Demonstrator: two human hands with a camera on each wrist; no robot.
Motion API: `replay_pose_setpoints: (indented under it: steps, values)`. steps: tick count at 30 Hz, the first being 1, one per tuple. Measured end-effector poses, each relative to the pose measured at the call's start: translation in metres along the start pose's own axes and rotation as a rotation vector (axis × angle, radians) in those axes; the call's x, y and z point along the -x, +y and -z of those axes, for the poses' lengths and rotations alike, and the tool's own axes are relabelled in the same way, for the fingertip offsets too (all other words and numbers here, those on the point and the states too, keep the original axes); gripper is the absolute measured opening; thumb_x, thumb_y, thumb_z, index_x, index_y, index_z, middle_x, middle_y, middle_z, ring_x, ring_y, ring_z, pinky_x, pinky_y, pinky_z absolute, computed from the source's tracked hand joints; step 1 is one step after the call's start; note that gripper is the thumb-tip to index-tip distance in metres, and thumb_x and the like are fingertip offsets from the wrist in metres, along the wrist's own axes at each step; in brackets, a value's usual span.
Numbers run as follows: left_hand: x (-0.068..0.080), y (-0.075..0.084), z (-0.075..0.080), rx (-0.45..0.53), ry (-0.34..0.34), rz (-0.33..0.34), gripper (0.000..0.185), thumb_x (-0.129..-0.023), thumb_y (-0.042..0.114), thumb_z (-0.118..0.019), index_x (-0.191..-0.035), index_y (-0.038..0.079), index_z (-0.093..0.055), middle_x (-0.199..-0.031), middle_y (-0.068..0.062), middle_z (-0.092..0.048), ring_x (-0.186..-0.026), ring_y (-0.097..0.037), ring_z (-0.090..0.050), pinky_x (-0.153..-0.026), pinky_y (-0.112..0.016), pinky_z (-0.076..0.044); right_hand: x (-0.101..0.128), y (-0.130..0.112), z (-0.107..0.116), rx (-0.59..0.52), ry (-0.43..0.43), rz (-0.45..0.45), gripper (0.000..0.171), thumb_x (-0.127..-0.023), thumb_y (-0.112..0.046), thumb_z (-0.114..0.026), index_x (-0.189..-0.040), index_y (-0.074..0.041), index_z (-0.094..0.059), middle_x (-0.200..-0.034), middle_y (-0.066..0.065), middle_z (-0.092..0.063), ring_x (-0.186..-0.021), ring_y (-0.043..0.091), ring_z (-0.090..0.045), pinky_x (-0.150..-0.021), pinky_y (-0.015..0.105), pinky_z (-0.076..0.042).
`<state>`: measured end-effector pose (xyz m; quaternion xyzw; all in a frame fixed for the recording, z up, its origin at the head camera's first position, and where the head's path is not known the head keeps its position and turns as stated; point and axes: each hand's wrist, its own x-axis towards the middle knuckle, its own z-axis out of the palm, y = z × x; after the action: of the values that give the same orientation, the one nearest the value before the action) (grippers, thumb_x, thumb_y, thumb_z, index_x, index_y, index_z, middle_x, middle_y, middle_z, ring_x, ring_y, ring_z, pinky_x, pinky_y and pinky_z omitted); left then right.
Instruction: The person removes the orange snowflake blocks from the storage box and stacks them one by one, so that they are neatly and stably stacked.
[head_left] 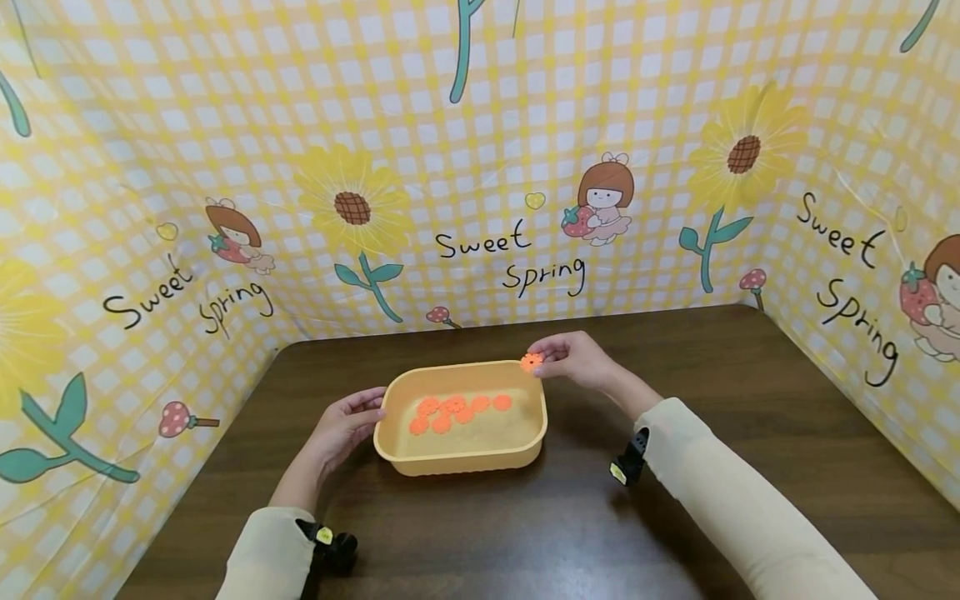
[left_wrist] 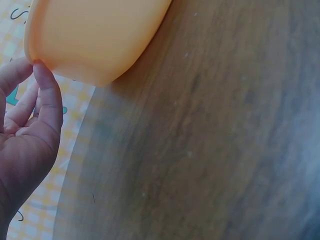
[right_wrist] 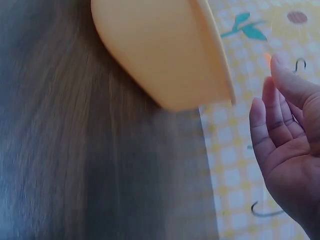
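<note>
A yellow plastic basin stands on the table, with several orange flower-shaped discs lying flat on its bottom. At the basin's left end, my left hand pinches the rim between thumb and finger; the left wrist view shows this hand at the basin's edge. Over the far right corner, my right hand pinches one orange flower-shaped disc upright. In the right wrist view, the hand is beside the basin, and only a sliver of the disc shows past the thumb.
The dark wooden table extends on all sides of the basin. A yellow checked cloth with printed flowers and lettering hangs behind the table and at both sides. Black wrist cameras are strapped at both sleeves.
</note>
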<state>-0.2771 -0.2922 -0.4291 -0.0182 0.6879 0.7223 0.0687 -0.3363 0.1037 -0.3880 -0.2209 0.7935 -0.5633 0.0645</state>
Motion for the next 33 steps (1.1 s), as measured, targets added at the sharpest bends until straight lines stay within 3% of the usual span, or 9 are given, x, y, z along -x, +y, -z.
replay_pose_setpoints:
  steps: [6, 14, 20, 28, 33]
  values:
    - [0.0, 0.002, 0.0, 0.0, 0.002, 0.007, 0.058, -0.076, 0.008, -0.068, -0.126, -0.002, -0.042, -0.107, -0.011, -0.049, -0.093, -0.015, -0.054, -0.079, -0.03, -0.047, 0.005, 0.016, 0.019, -0.043, 0.088, -0.002, 0.037, -0.069, -0.014, -0.076, -0.101, -0.002, -0.062, -0.087, 0.012, -0.059, -0.078, 0.021, -0.054, -0.065, 0.028, -0.048]
    - [0.0, 0.002, 0.0, -0.002, 0.005, 0.007, 0.057, -0.076, 0.008, -0.068, -0.127, -0.002, -0.042, -0.107, -0.011, -0.049, -0.092, -0.015, -0.054, -0.079, -0.03, -0.047, 0.012, 0.044, 0.04, -0.025, 0.162, -0.091, 0.037, -0.071, -0.018, -0.074, -0.103, -0.003, -0.062, -0.092, 0.012, -0.058, -0.082, 0.022, -0.051, -0.072, 0.036, -0.046]
    - [0.0, 0.002, 0.001, -0.005, 0.007, 0.005, 0.057, -0.077, 0.008, -0.067, -0.127, -0.002, -0.042, -0.107, -0.011, -0.049, -0.092, -0.015, -0.054, -0.08, -0.03, -0.046, 0.017, 0.059, 0.049, 0.006, 0.19, -0.123, 0.037, -0.073, -0.017, -0.073, -0.105, -0.003, -0.061, -0.095, 0.012, -0.057, -0.083, 0.021, -0.049, -0.068, 0.028, -0.044]
    - [0.0, 0.001, 0.001, 0.001, 0.003, 0.005, 0.054, -0.078, 0.005, -0.065, -0.126, -0.003, -0.041, -0.107, -0.012, -0.048, -0.091, -0.015, -0.054, -0.079, -0.031, -0.047, 0.024, 0.073, 0.058, 0.039, 0.209, -0.16, 0.037, -0.074, -0.014, -0.071, -0.106, 0.0, -0.06, -0.095, 0.013, -0.058, -0.083, 0.021, -0.05, -0.073, 0.036, -0.045]
    - [0.001, 0.002, 0.001, -0.012, 0.006, 0.016, 0.055, -0.078, 0.006, -0.066, -0.127, -0.002, -0.042, -0.108, -0.012, -0.048, -0.091, -0.016, -0.055, -0.078, -0.03, -0.047, 0.026, 0.08, 0.06, 0.029, 0.197, -0.22, 0.037, -0.074, -0.016, -0.072, -0.106, -0.001, -0.06, -0.094, 0.01, -0.057, -0.083, 0.019, -0.051, -0.072, 0.033, -0.047]
